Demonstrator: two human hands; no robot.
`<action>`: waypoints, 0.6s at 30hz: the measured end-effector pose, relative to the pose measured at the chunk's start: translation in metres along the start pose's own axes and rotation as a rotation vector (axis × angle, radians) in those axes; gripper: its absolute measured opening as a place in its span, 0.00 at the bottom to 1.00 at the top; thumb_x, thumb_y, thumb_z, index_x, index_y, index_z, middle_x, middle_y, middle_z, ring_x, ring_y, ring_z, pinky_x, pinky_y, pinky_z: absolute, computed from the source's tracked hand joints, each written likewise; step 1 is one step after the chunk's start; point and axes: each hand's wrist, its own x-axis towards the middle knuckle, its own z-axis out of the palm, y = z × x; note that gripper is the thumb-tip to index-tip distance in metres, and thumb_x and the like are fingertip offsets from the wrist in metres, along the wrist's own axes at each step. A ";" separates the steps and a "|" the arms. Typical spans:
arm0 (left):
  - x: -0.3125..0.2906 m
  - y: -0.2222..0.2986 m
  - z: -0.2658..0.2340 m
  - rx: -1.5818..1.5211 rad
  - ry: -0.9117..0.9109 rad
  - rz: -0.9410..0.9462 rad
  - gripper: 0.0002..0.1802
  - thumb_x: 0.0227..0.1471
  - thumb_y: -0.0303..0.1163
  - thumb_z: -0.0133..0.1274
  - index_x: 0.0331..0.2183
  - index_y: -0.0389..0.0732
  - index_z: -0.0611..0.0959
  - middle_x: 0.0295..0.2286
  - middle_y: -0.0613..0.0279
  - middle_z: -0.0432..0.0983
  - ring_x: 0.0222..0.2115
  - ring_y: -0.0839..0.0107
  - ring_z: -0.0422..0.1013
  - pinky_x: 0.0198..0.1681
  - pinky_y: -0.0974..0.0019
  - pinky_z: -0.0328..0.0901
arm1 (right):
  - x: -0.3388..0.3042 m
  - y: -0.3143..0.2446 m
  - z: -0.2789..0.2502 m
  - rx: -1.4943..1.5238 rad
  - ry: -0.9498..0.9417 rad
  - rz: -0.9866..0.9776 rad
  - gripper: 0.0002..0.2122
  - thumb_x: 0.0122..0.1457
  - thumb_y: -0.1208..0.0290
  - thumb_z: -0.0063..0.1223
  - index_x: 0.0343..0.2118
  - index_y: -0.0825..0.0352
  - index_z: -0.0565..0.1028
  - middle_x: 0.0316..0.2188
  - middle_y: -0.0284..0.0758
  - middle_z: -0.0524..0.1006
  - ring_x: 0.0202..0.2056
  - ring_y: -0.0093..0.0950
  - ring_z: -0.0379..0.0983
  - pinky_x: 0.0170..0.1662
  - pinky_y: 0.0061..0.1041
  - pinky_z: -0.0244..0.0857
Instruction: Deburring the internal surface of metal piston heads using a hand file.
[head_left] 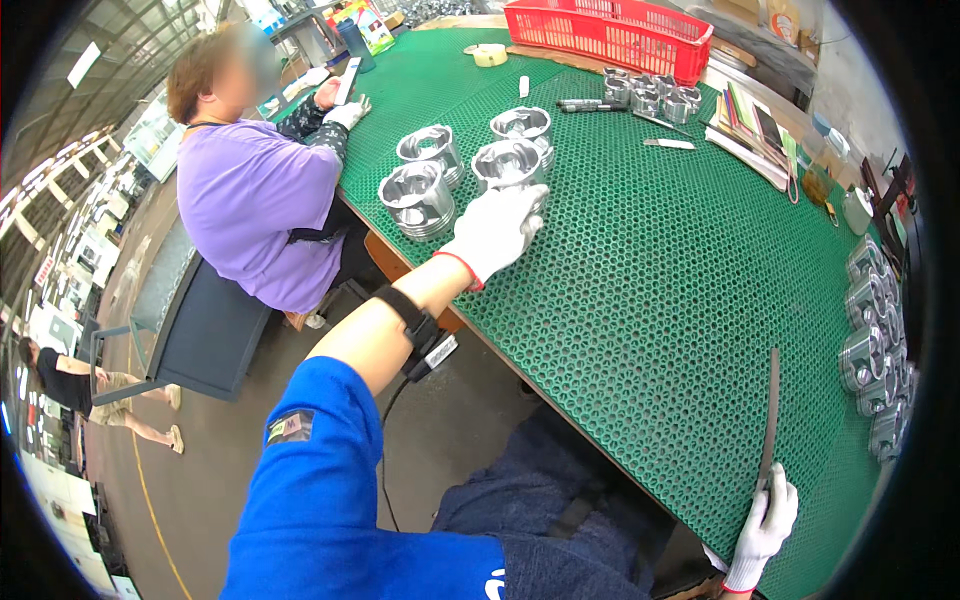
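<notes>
My left hand (497, 232), in a white glove with a red cuff, is closed against the near side of a silver piston (507, 163); the glove hides the piston's lower part. Three more pistons stand beside it: one behind (524, 124), one at the left rear (428, 150) and one at the left front (416, 200). At the lower right, my gloved right hand (768, 520) is wrapped round the near end of a long, thin, flat file (771, 410), which points away over the green mat.
Green perforated matting (640, 300) covers the table. More pistons (872, 340) crowd the right edge; smaller ones (650, 95) stand at the back near a red basket (610, 35), markers (590, 105) and papers (750, 130). A person in purple (255, 200) sits at the left, holding a phone.
</notes>
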 end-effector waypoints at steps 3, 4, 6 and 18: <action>0.037 -0.013 0.003 0.006 0.014 -0.044 0.21 0.56 0.36 0.49 0.51 0.43 0.74 0.45 0.49 0.75 0.47 0.49 0.70 0.51 0.53 0.65 | 0.001 0.000 0.002 0.012 0.078 -0.052 0.18 0.57 0.83 0.49 0.52 0.69 0.73 0.39 0.41 0.75 0.38 0.33 0.72 0.44 0.29 0.66; 0.049 -0.015 -0.003 0.012 -0.033 -0.157 0.23 0.55 0.37 0.50 0.53 0.42 0.72 0.47 0.48 0.74 0.48 0.49 0.69 0.52 0.53 0.64 | 0.003 -0.002 0.002 0.043 0.096 -0.088 0.18 0.57 0.83 0.49 0.51 0.69 0.74 0.38 0.41 0.76 0.38 0.34 0.73 0.44 0.30 0.66; 0.070 -0.021 0.010 -0.054 -0.010 -0.227 0.29 0.55 0.41 0.50 0.56 0.41 0.70 0.51 0.45 0.71 0.52 0.49 0.67 0.55 0.54 0.62 | 0.002 -0.012 -0.003 0.079 0.182 -0.063 0.18 0.52 0.84 0.56 0.47 0.67 0.77 0.32 0.42 0.76 0.33 0.37 0.73 0.39 0.32 0.67; -0.055 0.152 -0.031 -0.379 -0.226 0.578 0.28 0.48 0.31 0.61 0.51 0.37 0.75 0.49 0.50 0.73 0.52 0.52 0.68 0.56 0.56 0.63 | 0.017 -0.042 -0.035 -0.120 -0.043 0.096 0.16 0.53 0.61 0.58 0.46 0.53 0.77 0.31 0.34 0.75 0.34 0.36 0.73 0.37 0.35 0.69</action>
